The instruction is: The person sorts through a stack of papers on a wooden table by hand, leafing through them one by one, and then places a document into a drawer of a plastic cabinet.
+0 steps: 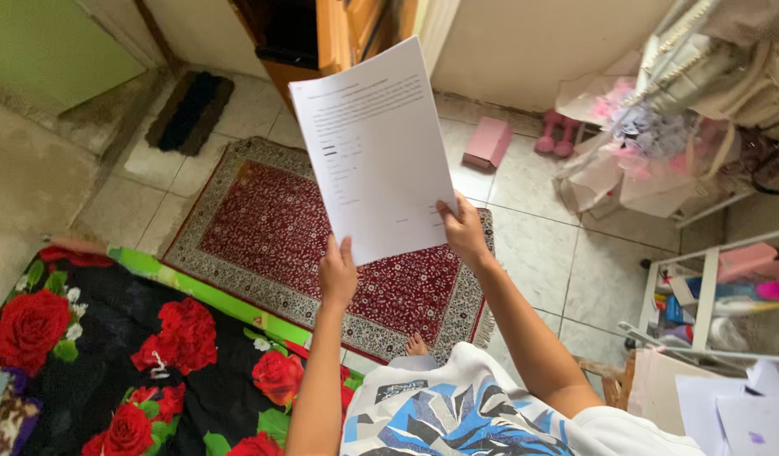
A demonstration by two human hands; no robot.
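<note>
The person stands over the tiled floor (541, 253) holding a white sheet of paper (374, 148) up in front of them with both arms stretched out. The left hand (337, 274) grips the sheet's bottom edge near its left corner, fingers pressed together behind the paper and the thumb lying along the front. The right hand (463, 230) pinches the sheet's lower right corner, thumb on the printed face, the other fingers curled out of sight behind it. The sheet is tilted, its top edge leaning away towards the wooden door (347, 29) (the print on it is too small to make out).

Below the paper, a red patterned rug (263, 228) lies on the tiles, its near edge just beside a black blanket with red roses (111, 355). A bare toe (416, 344) shows at the rug's fringe. Against the far wall sit a pink box (488, 142) and pink dumbbells (557, 135), well apart from the hands. A white shelf unit (710, 295) stands at the right.
</note>
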